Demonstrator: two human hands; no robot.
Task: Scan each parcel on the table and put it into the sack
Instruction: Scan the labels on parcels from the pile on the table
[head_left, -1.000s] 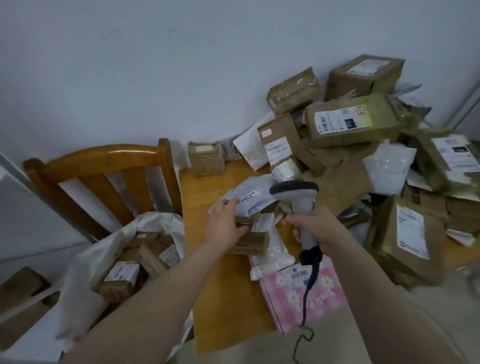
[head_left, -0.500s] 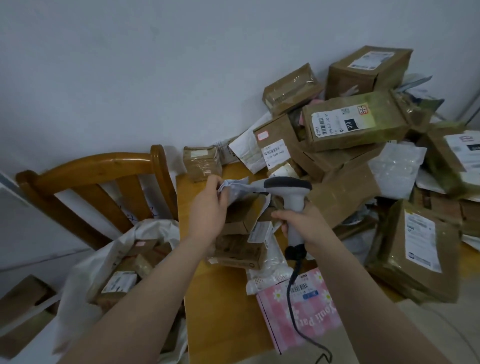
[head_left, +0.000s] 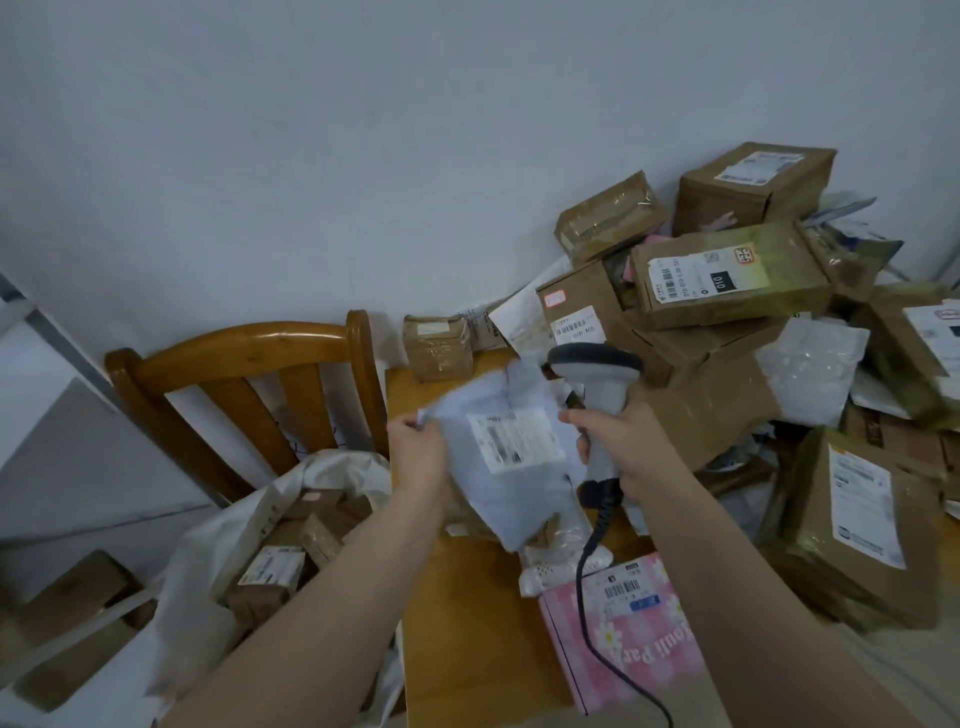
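Looking down through the head camera, I see the wooden table (head_left: 467, 623), and I tell where things are from it. The left hand (head_left: 421, 460) holds a soft grey parcel (head_left: 511, 483) up above the middle of the table. Its thumb and fingers pinch the parcel's left edge. The parcel is a bit blurry, but its white label (head_left: 514, 439) faces me.

The right hand (head_left: 631, 449) is above the table too, just right of the parcel. Its fingers are curled tight round the handle of a grey scanner (head_left: 597, 371). One finger sticks out toward the parcel, and I cannot tell if it touches. The scanner's head is by the parcel's far right corner. Its black cord (head_left: 600, 499) hangs down over a pink parcel (head_left: 639, 629) that lies on the near right part of the table.

A big pile of brown boxes (head_left: 727, 275) fills the right side of the table, up against the wall (head_left: 363, 156). One small brown box (head_left: 439, 345) sits alone at the far edge of the table.

The white sack (head_left: 208, 561) is just left of the table. It is open at the top, with brown parcels (head_left: 270, 571) inside it. A wooden chair (head_left: 244, 353) stands left of the table, behind the sack.
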